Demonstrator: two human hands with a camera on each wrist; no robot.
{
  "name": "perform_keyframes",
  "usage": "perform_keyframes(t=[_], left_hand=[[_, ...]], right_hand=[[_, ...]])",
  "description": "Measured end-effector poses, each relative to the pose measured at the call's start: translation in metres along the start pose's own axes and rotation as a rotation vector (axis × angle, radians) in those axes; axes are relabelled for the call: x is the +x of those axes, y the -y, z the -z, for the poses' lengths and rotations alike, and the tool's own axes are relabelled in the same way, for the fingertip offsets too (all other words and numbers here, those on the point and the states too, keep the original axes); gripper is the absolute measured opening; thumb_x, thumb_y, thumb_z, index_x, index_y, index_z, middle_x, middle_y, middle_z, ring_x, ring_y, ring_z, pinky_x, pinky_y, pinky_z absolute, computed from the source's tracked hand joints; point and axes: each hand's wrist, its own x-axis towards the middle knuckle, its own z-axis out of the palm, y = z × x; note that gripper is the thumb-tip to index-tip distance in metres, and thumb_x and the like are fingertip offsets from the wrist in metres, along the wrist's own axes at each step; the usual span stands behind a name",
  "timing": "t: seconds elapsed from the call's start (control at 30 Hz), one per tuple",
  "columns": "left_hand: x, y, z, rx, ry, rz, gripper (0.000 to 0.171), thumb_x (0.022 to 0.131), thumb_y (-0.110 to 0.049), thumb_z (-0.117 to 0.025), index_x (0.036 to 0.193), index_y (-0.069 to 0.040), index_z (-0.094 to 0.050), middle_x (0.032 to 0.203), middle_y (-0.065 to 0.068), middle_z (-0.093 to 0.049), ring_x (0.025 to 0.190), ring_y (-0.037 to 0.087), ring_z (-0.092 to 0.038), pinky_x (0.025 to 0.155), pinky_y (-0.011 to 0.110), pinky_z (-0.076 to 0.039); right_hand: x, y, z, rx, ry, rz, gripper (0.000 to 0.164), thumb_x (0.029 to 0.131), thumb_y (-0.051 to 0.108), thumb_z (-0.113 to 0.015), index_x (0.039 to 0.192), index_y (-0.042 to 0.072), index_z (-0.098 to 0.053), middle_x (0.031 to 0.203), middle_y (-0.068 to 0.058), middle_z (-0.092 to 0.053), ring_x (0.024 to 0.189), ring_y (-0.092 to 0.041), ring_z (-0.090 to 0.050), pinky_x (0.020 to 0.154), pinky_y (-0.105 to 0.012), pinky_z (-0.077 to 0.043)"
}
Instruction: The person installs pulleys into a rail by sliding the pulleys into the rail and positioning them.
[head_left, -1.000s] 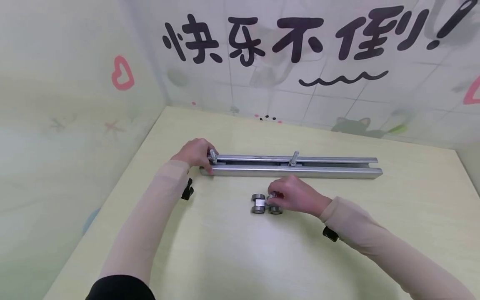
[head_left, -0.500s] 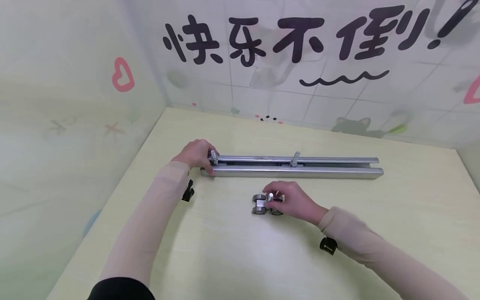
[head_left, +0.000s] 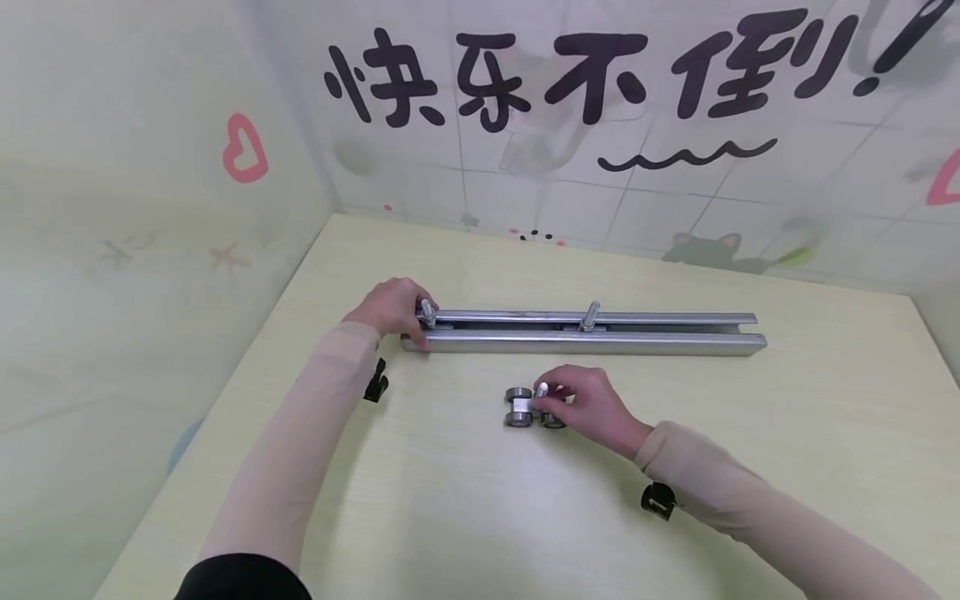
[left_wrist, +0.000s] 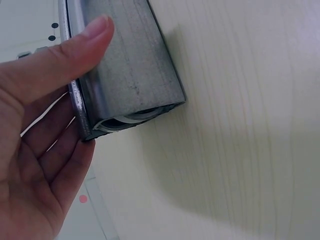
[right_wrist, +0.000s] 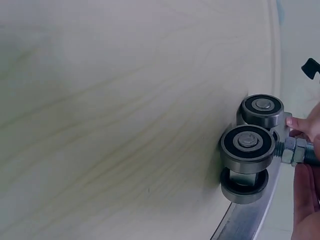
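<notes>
A metal channel rail point(head_left: 675, 344) lies across the table with its slot facing up. My left hand point(head_left: 393, 307) grips its left end, thumb on the near side wall. In the left wrist view, the left hand point(left_wrist: 45, 125) has its thumb on the grey rail point(left_wrist: 135, 65) and fingers behind it. Nearer me, a roller trolley point(head_left: 519, 407) stands on its wheels with its bolt upward. My right hand point(head_left: 596, 406) pinches that bolt between thumb and fingers. The right wrist view shows the trolley's bearing wheels point(right_wrist: 247, 145) and the nut point(right_wrist: 294, 150) on its bolt, beside the fingers.
Two more bolts stick up from the rail's slot: one bolt point(head_left: 590, 316) near mid-length, another bolt point(head_left: 427, 313) beside the left hand. A printed wall sheet point(head_left: 525, 192) borders the pale wooden table point(head_left: 450, 500) at the back, another sheet point(head_left: 150, 292) on the left.
The right hand has drawn back slightly to the right and shifted its fingers, so the trolley's bolt top now shows. The left hand and rail have stayed put.
</notes>
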Motion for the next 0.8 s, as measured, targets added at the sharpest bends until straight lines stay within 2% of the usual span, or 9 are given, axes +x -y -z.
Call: perform_keyframes(t=[0.17,0.53,0.67,0.8], left_hand=[[0.001,0.0,-0.001,-0.001,-0.001,-0.008,0.059,0.047,-0.015,-0.084,0.103,-0.01,-0.065,0.103,0.009,-0.065,0.087,0.022,-0.054,0.083,0.04,-0.048],[-0.001,0.0,0.0,0.01,-0.003,-0.029,0.058,0.048,-0.015,-0.084,0.102,-0.009,-0.065,0.104,0.01,-0.065,0.088,0.022,-0.054,0.085,0.042,-0.047],[-0.001,0.0,0.0,0.004,-0.001,-0.021,0.058,0.048,-0.015,-0.084,0.103,-0.009,-0.065,0.105,0.01,-0.065,0.088,0.023,-0.054,0.085,0.042,-0.047],[0.0,0.0,0.0,0.004,0.002,-0.018,0.058,0.049,-0.015,-0.084,0.103,-0.009,-0.065,0.104,0.01,-0.065,0.088,0.023,-0.054,0.085,0.042,-0.047]], right_hand=[[0.0,0.002,0.002,-0.034,-0.01,0.024,0.011,0.07,0.003,-0.07,0.081,0.004,-0.065,0.075,-0.01,-0.069,0.065,-0.009,-0.058,0.057,-0.027,-0.057],[0.0,0.003,0.004,-0.139,-0.061,0.136,0.013,0.069,0.003,-0.071,0.079,0.003,-0.063,0.072,-0.008,-0.067,0.064,-0.008,-0.057,0.055,-0.025,-0.055],[-0.002,0.002,0.01,-0.166,-0.09,0.141,0.013,0.069,0.003,-0.07,0.079,0.003,-0.062,0.071,-0.008,-0.067,0.065,-0.009,-0.058,0.055,-0.025,-0.056],[-0.007,-0.001,0.017,-0.172,-0.111,0.112,0.013,0.07,0.002,-0.07,0.079,0.004,-0.061,0.071,-0.007,-0.066,0.063,-0.008,-0.058,0.053,-0.026,-0.055]])
